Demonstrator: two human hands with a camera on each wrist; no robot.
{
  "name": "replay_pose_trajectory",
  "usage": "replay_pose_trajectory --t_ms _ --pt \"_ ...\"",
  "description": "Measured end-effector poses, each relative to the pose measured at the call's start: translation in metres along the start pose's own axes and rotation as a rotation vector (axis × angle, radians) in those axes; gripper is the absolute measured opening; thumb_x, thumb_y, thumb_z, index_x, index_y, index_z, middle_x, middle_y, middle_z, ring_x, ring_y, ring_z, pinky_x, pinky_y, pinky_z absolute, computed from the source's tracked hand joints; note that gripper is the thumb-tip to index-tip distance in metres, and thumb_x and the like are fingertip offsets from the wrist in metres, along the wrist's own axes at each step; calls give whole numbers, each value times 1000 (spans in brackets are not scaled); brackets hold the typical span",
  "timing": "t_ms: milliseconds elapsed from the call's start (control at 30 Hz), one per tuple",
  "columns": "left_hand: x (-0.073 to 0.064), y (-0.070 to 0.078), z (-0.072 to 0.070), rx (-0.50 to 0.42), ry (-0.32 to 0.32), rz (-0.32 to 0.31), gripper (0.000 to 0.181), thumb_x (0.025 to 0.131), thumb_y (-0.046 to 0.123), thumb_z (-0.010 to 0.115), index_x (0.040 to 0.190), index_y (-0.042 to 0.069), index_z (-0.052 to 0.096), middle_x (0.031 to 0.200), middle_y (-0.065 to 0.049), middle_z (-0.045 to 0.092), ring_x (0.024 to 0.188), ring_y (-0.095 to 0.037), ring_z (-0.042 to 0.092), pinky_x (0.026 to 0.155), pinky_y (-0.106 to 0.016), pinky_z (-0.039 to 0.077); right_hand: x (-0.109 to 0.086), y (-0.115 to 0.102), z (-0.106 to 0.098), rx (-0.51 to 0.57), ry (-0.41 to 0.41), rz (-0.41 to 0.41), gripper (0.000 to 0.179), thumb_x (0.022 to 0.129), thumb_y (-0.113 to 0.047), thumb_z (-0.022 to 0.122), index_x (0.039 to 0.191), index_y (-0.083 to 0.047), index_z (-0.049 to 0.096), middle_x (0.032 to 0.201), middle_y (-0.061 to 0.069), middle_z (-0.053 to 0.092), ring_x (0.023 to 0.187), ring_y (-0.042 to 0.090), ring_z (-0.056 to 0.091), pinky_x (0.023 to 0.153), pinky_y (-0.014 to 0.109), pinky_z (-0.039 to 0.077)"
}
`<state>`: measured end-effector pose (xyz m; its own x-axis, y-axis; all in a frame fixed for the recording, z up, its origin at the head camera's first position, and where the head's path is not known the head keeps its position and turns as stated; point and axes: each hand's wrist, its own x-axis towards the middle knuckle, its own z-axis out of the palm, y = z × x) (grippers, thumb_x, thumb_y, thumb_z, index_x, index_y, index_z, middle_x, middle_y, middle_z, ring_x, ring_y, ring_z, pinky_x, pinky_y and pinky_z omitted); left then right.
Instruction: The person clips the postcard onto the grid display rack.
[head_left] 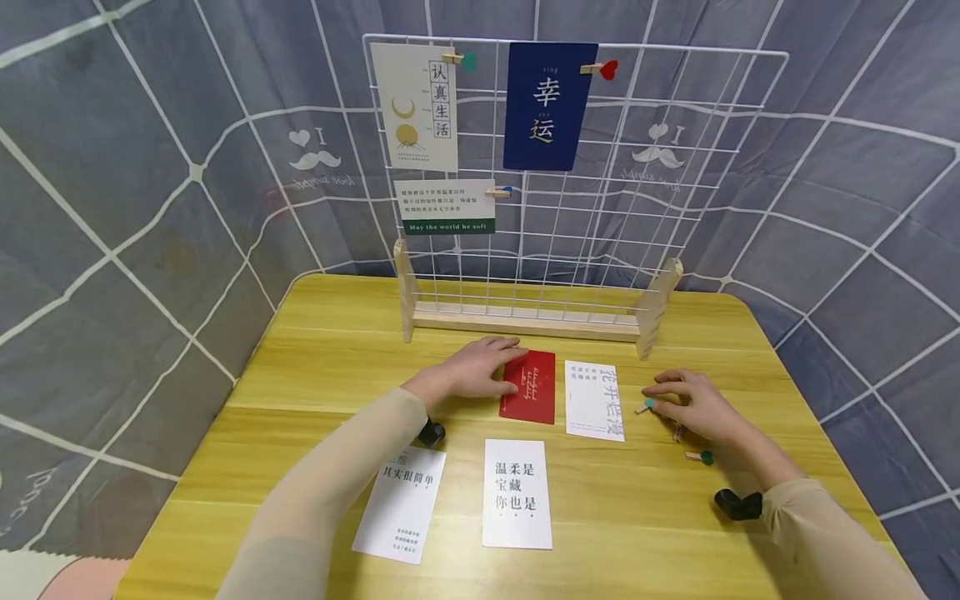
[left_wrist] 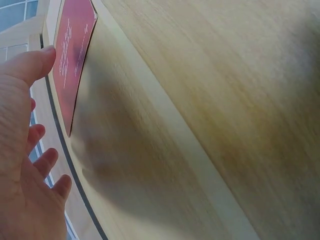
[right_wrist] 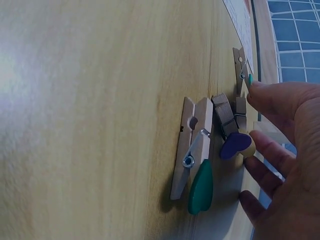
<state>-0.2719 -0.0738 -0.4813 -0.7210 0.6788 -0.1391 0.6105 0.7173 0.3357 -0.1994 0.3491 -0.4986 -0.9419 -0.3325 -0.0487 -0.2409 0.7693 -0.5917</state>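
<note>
My left hand [head_left: 480,368] reaches over the left side of a red card [head_left: 538,387] with white script; its fingers are loosely spread, and the thumb overlaps the card in the left wrist view. My right hand [head_left: 697,404] is spread beside several small wooden clothespins at the right. Its thumb tip is right at a clothespin with a teal heart [head_left: 648,404]. In the right wrist view, a clothespin with a green heart [right_wrist: 192,155] lies nearer, and one with a purple heart [right_wrist: 235,145] sits close to the fingers. Part of the pile is hidden behind the hand.
A white wire grid rack [head_left: 600,200] on wooden feet stands at the back. Clothespins hold a white card [head_left: 416,108], a navy card [head_left: 547,108] and a green-edged card [head_left: 448,207] on it. White cards lie nearer: one [head_left: 592,400], another [head_left: 517,496], and one [head_left: 401,508] partly behind the left sleeve.
</note>
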Motion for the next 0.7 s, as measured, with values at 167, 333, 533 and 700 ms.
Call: replay_pose_trajectory --t_ms 167,333,533,700 --pt "2 2 2 27 -15 6 74 99 53 60 163 29 31 170 0 20 154 -31 17 123 -48 15 -1 -2 0 1 8 -9 31 100 -26 69 126 -10 74 143 25 51 134 52 32 104 71 25" --pt "5 1 4 45 -34 1 72 100 55 56 163 31 28 170 2 17 155 -30 14 124 -47 13 -1 -4 1 1 13 -11 30 100 -24 69 125 -9 74 143 26 50 134 52 32 104 70 26" --pt "4 -2 6 33 -46 -2 71 101 55 54 163 29 30 170 -1 18 155 -31 13 123 -50 14 -1 -2 1 5 10 -7 30 100 -24 68 125 -9 75 143 26 50 134 51 32 103 70 26" --pt "0 -4 7 53 -72 -34 68 101 55 53 161 30 35 170 -2 19 155 -31 14 123 -50 14 0 -1 1 10 10 -4 28 99 -23 69 124 -10 75 143 25 50 133 51 32 103 70 26"
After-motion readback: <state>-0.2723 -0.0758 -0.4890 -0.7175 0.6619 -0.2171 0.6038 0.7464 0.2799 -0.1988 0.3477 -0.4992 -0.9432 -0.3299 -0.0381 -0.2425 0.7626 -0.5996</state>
